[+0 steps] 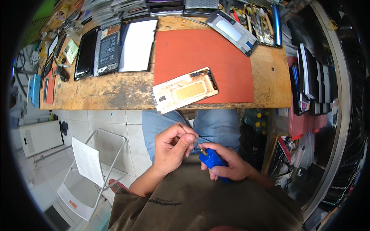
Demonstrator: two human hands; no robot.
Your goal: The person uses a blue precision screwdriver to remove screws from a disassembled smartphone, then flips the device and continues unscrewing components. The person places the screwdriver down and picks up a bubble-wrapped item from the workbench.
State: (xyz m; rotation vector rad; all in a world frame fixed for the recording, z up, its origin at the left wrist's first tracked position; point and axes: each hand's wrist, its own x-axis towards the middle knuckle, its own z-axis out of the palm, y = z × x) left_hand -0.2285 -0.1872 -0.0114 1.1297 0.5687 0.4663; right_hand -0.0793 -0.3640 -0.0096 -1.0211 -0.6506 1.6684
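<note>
Over my lap, my right hand (pixel 230 163) is wrapped round a blue handheld tool (pixel 211 158) that has a short brass-coloured tip and looks like an electric screwdriver. Between thumb and fingers, my left hand (pixel 171 148) pinches a thin metal rod (pixel 187 130), which slants down to the brass tip. Whether the rod sits inside the tip is too small to tell. On the bench beyond my hands lies a phone frame (pixel 185 90), pale gold with a yellowish rectangle in its middle. It rests slanted on an orange-red mat (pixel 204 50), one corner sticking out past the bench edge.
A grey phone part (pixel 232 32) lies at the mat's far right, near a rack of hand tools (pixel 260 23). Left of the mat are a white-screened panel (pixel 138 46), a battery-bearing phone (pixel 108 52) and a black phone (pixel 85 54). A folding chair (pixel 92 161) stands at left.
</note>
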